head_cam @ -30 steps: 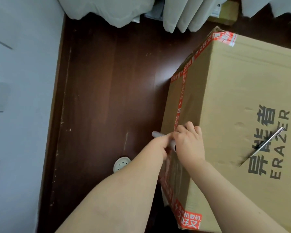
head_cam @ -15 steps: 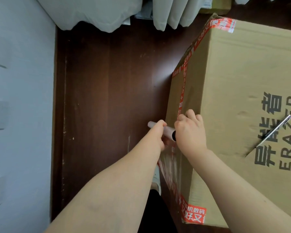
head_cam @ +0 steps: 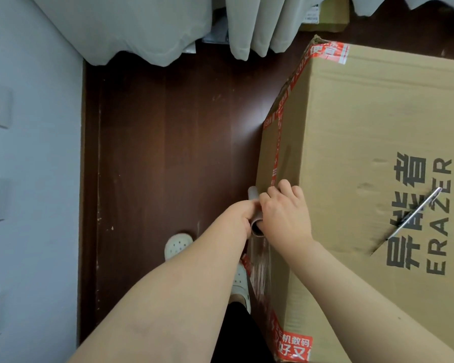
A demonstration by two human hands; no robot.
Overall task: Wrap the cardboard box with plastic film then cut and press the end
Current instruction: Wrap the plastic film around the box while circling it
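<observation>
Since half a second ago the film roll [head_cam: 255,226] has swung round: its far end, which stuck out leftward past the left hand [head_cam: 243,216], now points ahead along the side of the cardboard box [head_cam: 351,153]. Both hands grip the roll, the left curled round it from the left and the right hand [head_cam: 286,213] closed over it from the box side, knuckles at the box's top edge. Plastic film [head_cam: 258,263] stretches from the roll back below the wrists, lying on the box's side. Right of the right hand, a metal blade [head_cam: 414,213] lies on the box top. Left of the left forearm, a white shoe [head_cam: 177,244] stands on the dark wooden floor [head_cam: 168,153].
</observation>
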